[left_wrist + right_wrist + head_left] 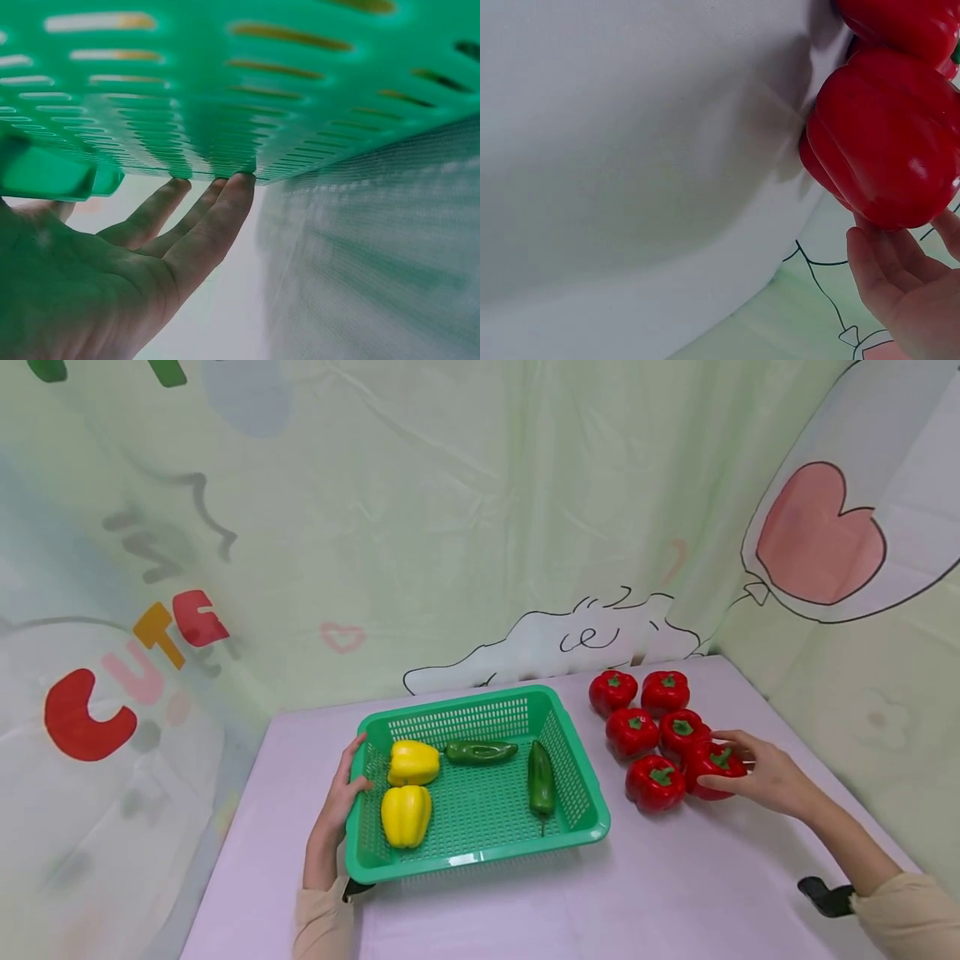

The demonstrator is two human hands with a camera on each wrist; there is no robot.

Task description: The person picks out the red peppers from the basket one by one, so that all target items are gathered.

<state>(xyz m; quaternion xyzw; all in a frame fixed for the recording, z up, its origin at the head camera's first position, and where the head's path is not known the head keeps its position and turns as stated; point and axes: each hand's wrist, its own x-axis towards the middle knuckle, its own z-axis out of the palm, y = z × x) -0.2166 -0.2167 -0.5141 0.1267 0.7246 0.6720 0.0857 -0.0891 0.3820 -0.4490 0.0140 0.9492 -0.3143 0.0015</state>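
A green plastic basket (480, 857) is gripped at its left side by my left hand (339, 802), the thumb over the rim. In the left wrist view, fingertips of the left hand (150, 255) touch the basket's slotted outer wall (187, 97). Inside the basket lie two yellow bell peppers (406, 816) and two long green peppers (540, 779). On the right, my right hand (772, 777) holds a red bell pepper (715, 767) between thumb and fingers. The right wrist view has that red bell pepper (885, 142) above the fingers (870, 262).
Several other red bell peppers (655, 782) stand clustered to the right of the basket, close beside the held one. Everything is on a pale lilac tablecloth (495, 910). A printed curtain (450, 527) hangs behind the table and along its sides.
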